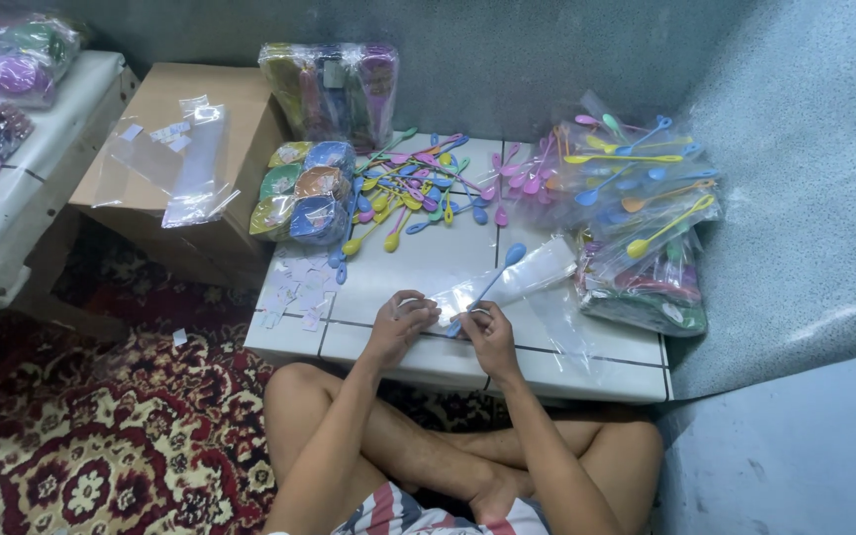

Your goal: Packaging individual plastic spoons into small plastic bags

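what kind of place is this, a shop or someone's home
Most likely a home used for small packing work. The person sits cross-legged on a patterned red carpet at a low white table, with loose coloured plastic spoons, filled clear bags and a cardboard box about.

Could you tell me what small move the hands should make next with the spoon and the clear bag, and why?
Probably close the mouth of the clear bag. The blue spoon already lies almost wholly inside it, bowl far in, and the left hand and right hand both pinch the open end nearest the person. Small tags lie close by on the white tiled table.
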